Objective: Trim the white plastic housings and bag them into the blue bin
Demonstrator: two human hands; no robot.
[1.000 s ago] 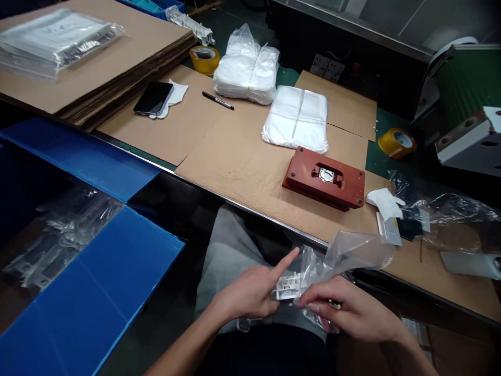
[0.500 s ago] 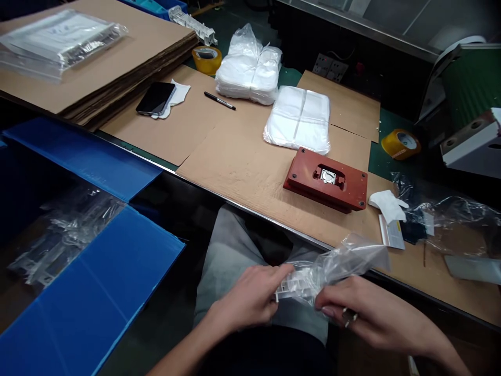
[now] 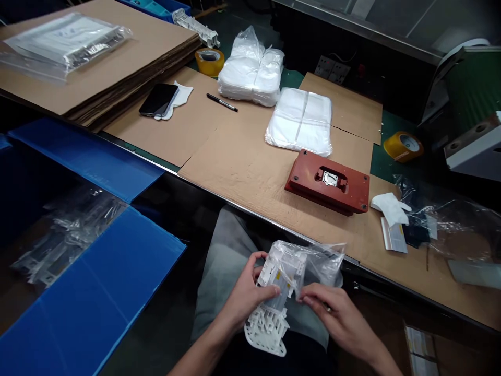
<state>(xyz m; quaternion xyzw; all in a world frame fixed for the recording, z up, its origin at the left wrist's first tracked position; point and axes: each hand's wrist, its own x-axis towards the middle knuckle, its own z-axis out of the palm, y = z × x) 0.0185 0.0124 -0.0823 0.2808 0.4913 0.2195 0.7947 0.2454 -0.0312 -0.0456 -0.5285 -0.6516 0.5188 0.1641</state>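
Over my lap, my left hand grips a white moulded plastic part, thumb across its face. A clear plastic bag covers the part's upper end, while the lower end with its rounded edge sticks out bare. Small yellow marks show through the film. My right hand pinches the bag's edge on the right side of the part. Something small and thin shows between its fingers, too small to name.
A red fixture block sits on the cardboard-covered bench, with stacked white bags behind it. On the left, a blue bin holds bagged parts. A phone, pen, tape roll and white glove lie around.
The white part has turned from lying sideways to facing up, its bare lower end now showing. My right hand has moved left with the bag, and the bag reaches less far right.
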